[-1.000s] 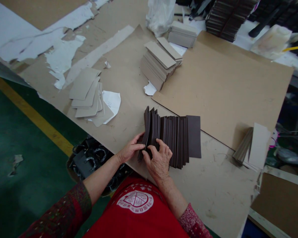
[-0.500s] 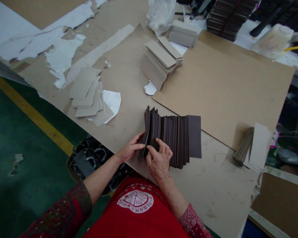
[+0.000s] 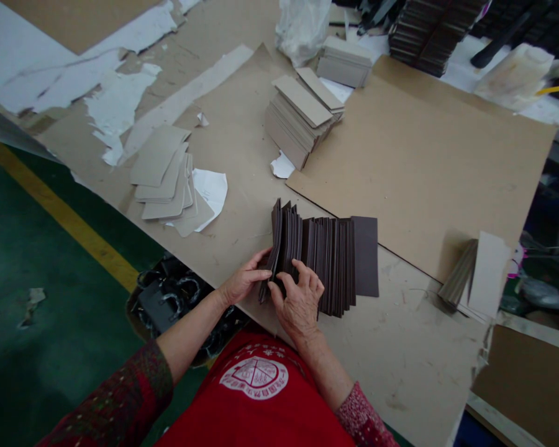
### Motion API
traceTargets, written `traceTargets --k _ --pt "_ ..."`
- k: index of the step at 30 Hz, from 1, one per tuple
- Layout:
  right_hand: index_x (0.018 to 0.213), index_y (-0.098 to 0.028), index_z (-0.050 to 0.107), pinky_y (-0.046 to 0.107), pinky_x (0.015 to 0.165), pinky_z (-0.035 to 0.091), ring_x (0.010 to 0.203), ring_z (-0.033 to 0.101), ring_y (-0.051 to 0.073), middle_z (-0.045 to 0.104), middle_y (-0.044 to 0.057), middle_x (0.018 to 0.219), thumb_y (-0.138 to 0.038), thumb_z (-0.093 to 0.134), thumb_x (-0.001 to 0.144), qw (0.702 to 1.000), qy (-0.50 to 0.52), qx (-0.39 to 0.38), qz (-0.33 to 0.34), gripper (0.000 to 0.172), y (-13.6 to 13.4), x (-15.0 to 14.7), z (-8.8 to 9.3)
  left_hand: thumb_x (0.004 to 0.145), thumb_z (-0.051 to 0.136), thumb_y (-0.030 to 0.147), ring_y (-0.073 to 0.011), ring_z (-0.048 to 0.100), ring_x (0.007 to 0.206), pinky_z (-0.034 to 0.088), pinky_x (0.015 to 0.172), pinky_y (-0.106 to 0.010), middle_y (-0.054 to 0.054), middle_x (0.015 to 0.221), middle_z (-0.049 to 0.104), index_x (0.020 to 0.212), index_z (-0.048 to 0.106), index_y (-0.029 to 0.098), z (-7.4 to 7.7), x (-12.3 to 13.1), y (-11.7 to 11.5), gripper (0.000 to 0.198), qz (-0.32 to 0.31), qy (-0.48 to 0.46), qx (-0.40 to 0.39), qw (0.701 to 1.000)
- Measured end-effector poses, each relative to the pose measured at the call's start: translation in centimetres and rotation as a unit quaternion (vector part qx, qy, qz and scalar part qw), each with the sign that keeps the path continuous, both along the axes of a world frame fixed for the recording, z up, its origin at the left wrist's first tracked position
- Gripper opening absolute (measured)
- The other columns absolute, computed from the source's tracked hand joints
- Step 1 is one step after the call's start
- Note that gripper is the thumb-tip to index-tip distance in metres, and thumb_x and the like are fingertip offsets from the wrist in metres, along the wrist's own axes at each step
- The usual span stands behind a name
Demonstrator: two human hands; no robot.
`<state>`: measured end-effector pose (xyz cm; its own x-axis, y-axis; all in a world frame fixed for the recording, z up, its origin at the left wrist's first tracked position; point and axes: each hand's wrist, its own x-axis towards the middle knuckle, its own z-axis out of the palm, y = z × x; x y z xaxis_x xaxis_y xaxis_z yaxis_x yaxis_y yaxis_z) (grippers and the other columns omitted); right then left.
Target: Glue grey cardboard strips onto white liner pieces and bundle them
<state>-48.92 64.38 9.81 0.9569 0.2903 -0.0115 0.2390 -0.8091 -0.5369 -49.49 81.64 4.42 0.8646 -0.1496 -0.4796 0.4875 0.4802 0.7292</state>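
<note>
A row of dark brown folded cards (image 3: pixel 328 261) stands on edge at the front of the table, packed close together. My left hand (image 3: pixel 245 279) is closed around the row's left end, with the thumb on the near side and the fingers partly hidden behind the cards. Over the left part of the row rests my right hand (image 3: pixel 300 298), its fingers bent and spread apart, fingertips touching the cards. The flat dark brown card (image 3: pixel 366 256) lies at the row's right end.
Grey card pieces (image 3: pixel 161 158) lie fanned at left. Stacks of grey card strips (image 3: pixel 302 102) stand farther back, with more strips (image 3: pixel 484 273) at right. A large brown board (image 3: pixel 423 155) covers the table's right side. Below the front edge sits a bin of black items (image 3: pixel 168 304).
My right thumb and index finger have shifted slightly over the cards and apart from each other. My left hand and the row of cards stay in place.
</note>
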Motion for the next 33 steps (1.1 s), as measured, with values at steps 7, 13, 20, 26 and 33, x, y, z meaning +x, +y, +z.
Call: traceTargets --k 7,13,20,26,33 --pt "0.112 -0.03 0.067 0.047 0.101 0.032 0.126 0.044 0.03 0.05 0.006 0.141 -0.029 0.068 0.087 1.0 0.003 0.001 0.002 0.025 -0.06 -0.02 0.07 0.08 0.071 0.021 -0.0289 0.043 0.137 0.026 0.119 -0.047 -0.005 0.141 0.056 0.143 0.049 0.028 -0.03 -0.01 0.14 0.066 -0.005 -0.001 0.01 1.0" --pt "0.118 -0.029 0.065 0.046 0.101 0.032 0.125 0.044 0.029 0.051 0.007 0.14 -0.023 0.066 0.086 1.0 0.003 -0.002 0.006 0.033 -0.16 0.05 -0.01 0.079 0.072 0.023 -0.0301 0.041 0.139 0.025 0.119 -0.048 -0.005 0.143 0.055 0.142 0.05 0.029 -0.26 -0.12 0.22 0.066 -0.003 0.001 0.018 1.0" --pt "0.12 -0.035 0.065 0.047 0.1 0.033 0.125 0.044 0.029 0.049 0.005 0.14 -0.019 0.066 0.085 1.0 -0.005 -0.007 0.019 0.039 -0.32 0.04 -0.07 0.079 0.072 0.022 -0.0292 0.043 0.137 0.027 0.119 -0.047 -0.005 0.142 0.055 0.142 0.049 0.029 -0.29 -0.03 0.19 0.067 -0.003 -0.005 0.02 1.0" --pt "0.125 -0.037 0.064 0.047 0.1 0.033 0.125 0.043 0.03 0.048 0.005 0.141 -0.017 0.065 0.083 0.999 -0.01 -0.015 0.035 0.047 -0.4 0.02 0.09 0.079 0.074 0.024 -0.0289 0.045 0.135 0.029 0.118 -0.047 -0.007 0.14 0.056 0.143 0.048 0.029 -0.24 -0.06 0.16 0.069 -0.007 -0.008 0.025 1.0" --pt "0.112 -0.033 0.068 0.048 0.101 0.031 0.127 0.041 0.031 0.049 0.005 0.141 -0.018 0.065 0.085 0.999 -0.001 -0.013 0.037 0.032 -0.29 0.07 0.14 0.079 0.075 0.025 -0.0296 0.043 0.137 0.028 0.118 -0.047 -0.007 0.143 0.054 0.143 0.048 0.028 -0.23 -0.03 0.19 0.069 -0.009 -0.012 0.029 0.999"
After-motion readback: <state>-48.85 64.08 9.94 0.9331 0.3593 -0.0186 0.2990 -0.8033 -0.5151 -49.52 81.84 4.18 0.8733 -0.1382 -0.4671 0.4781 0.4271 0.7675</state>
